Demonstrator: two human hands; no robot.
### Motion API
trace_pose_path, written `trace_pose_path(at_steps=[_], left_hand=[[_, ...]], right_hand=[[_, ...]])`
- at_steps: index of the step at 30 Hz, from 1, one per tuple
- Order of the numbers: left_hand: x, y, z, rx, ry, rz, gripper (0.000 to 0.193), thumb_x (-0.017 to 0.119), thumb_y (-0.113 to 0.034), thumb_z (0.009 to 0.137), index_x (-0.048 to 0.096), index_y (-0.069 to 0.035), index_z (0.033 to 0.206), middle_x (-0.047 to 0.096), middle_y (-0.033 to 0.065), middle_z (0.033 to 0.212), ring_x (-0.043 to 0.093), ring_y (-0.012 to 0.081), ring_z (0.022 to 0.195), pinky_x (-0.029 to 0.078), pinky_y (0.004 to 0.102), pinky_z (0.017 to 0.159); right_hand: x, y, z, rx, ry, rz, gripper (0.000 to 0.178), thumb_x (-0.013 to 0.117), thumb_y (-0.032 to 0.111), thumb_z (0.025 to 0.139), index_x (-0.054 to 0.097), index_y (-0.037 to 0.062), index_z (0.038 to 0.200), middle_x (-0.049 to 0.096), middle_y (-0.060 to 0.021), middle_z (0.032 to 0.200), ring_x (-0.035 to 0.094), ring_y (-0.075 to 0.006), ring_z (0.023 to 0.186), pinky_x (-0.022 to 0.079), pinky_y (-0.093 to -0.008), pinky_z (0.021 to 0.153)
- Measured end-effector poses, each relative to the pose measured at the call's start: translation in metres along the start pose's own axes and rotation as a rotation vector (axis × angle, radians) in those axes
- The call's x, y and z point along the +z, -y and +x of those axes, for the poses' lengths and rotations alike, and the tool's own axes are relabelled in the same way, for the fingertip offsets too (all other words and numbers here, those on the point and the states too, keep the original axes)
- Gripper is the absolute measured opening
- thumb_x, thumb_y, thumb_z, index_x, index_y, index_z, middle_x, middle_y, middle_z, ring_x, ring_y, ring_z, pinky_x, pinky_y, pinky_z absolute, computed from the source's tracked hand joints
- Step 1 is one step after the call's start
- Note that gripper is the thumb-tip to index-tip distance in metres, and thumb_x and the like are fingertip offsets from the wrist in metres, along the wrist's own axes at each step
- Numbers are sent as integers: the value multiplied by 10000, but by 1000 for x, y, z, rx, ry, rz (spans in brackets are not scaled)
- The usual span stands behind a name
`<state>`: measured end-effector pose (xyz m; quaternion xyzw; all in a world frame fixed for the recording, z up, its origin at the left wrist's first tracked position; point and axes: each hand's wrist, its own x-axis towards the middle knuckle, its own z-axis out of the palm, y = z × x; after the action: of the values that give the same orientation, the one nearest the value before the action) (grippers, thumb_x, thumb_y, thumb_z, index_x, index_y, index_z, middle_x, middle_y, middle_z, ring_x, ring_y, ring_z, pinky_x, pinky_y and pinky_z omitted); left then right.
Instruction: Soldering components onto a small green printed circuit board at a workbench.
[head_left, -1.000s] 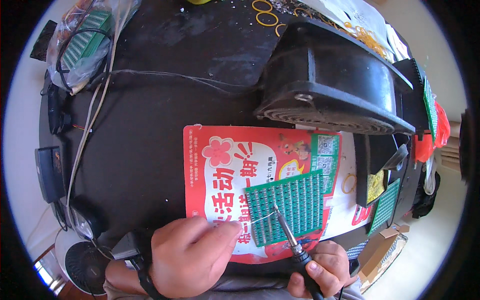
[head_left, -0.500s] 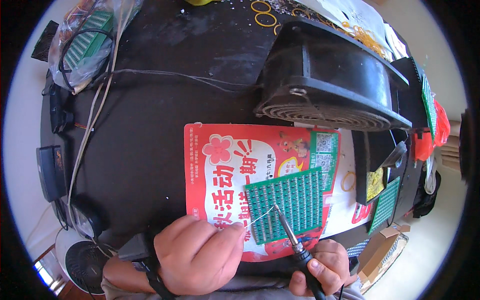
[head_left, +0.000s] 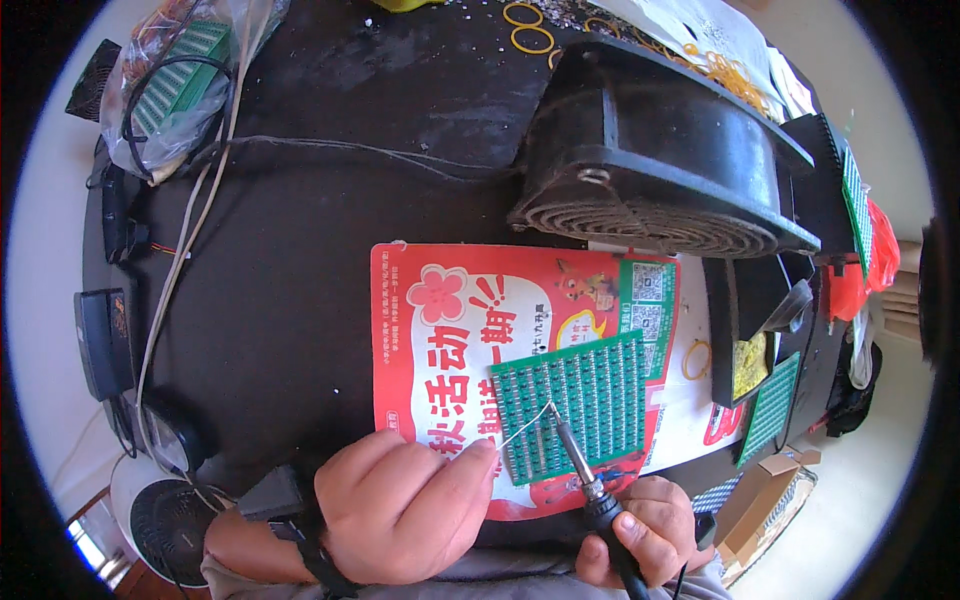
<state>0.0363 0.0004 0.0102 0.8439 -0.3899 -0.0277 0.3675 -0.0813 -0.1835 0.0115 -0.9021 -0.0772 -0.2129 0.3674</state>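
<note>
Red mat (head_left: 385,340): PCB (head_left: 600,395) lies R of L fingertips (head_left: 483,453).

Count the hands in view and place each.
2: the left hand, lower left of the green board, pinching thin wire; the right hand, below the board, gripping a soldering iron.

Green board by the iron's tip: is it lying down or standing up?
Lying down: the board shows its broad face upward, on the sheet, while the left hand pinches wire and the right hand holds the iron.
</note>
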Motion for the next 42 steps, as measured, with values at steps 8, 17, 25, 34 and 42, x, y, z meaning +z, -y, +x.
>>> trace_pose_path(at_steps=[8,17,25,34,42], left_hand=[[0,0,1,-8,13,15,184,741,12,629,667,-25,793,554,47,593,528,214,460,414,315,448],[0,-2,1,-45,12,16,184,736,9,633,667,-23,800,566,54,601,535,220,466,421,321,457],[1,2,0,-17,40,-7,186,733,3,639,669,-8,813,571,56,615,538,216,476,424,315,462],[0,2,2,42,43,1,177,684,15,643,654,-2,817,564,55,629,537,218,487,438,316,473],[4,-2,3,-100,-17,-54,179,726,24,646,646,-42,792,572,69,642,573,237,521,459,332,493]], right_hand=[[-1,1,-2,10,16,-28,339,660,134,791,481,-7,1043,531,-103,709,539,-204,606,478,-324,544],[1,3,-3,61,-2,-47,346,668,136,798,487,6,1064,537,-95,710,535,-203,599,484,-332,555],[4,0,-1,28,-4,-37,347,670,134,780,489,0,1044,526,-84,691,542,-204,586,486,-322,541],[19,3,-30,25,-100,143,362,677,39,757,518,-87,1056,542,-143,712,554,-276,567,500,-393,535],[21,2,-29,11,-125,151,341,672,35,756,515,-89,1033,543,-148,689,557,-279,559,500,-390,525]])
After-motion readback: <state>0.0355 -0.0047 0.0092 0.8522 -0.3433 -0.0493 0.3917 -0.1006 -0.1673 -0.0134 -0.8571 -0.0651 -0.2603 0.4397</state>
